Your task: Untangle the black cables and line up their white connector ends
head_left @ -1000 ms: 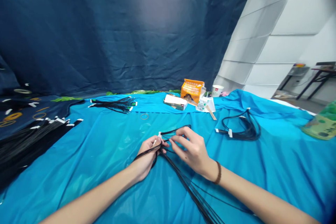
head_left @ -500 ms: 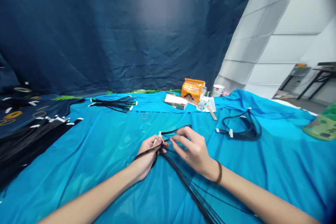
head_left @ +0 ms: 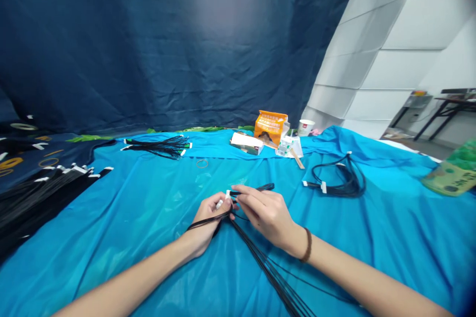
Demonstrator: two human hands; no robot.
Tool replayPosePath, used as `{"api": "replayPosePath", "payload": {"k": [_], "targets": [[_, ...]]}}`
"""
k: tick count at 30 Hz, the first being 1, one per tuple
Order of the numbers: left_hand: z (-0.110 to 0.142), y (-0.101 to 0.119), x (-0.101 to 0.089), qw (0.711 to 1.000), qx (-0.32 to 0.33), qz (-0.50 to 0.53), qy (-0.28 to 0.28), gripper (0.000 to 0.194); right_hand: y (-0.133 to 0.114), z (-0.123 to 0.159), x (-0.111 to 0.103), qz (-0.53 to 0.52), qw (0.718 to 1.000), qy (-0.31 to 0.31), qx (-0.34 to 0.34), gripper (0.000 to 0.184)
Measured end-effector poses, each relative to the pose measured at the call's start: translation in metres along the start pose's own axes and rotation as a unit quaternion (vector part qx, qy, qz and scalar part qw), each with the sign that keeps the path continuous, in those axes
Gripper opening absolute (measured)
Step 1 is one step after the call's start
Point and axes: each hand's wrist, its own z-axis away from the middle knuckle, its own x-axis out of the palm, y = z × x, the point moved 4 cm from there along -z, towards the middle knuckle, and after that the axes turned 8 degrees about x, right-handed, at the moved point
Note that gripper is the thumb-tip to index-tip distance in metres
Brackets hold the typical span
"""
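Near the middle of the blue cloth, my left hand (head_left: 206,218) is closed around a bundle of thin black cables (head_left: 256,252) with white connectors (head_left: 228,194) at the end. Part of the bundle loops over the back of that hand, and several strands trail toward the lower right. My right hand (head_left: 269,213), with a brown band at the wrist, pinches the black strands just right of the white connector. A short folded loop of cable pokes out beyond its fingers. The fingertips of both hands nearly meet, so the exact grip is partly hidden.
A coiled cable bundle (head_left: 338,183) lies to the right, another bundle (head_left: 159,145) at the back left. Many cables (head_left: 44,188) are piled at the left. An orange bag (head_left: 270,126), a small box (head_left: 246,143) and a paper cup (head_left: 306,127) stand at the back.
My right hand has shifted slightly left, its fingers now closed on the strands beside the connector. The left hand keeps its hold, and the whole view has shifted a little.
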Motion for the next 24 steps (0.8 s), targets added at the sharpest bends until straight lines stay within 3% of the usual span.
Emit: {"api": "replayPosePath", "payload": {"k": [4, 9, 12, 17, 24], "targets": [[0.000, 0.000, 0.001, 1.000, -0.009, 0.026, -0.001, 0.024, 0.004, -0.001, 0.007, -0.028, 0.999, -0.035, 0.005, 0.015], [-0.003, -0.005, 0.000, 0.984, -0.051, 0.169, 0.010, 0.013, 0.015, -0.002, 0.002, -0.054, 0.998, -0.035, -0.015, 0.016], [-0.005, -0.008, -0.004, 0.963, -0.088, 0.252, 0.030, 0.007, 0.016, 0.000, -0.011, -0.003, 0.995, -0.017, -0.094, 0.024], [-0.006, -0.009, -0.007, 0.941, -0.123, 0.313, 0.041, 0.019, -0.001, 0.007, -0.013, 0.070, 0.960, -0.023, -0.269, 0.018], [-0.006, -0.012, -0.005, 0.934, -0.147, 0.322, 0.042, 0.021, -0.003, 0.008, 0.005, 0.065, 0.959, -0.065, -0.267, 0.019]]}}
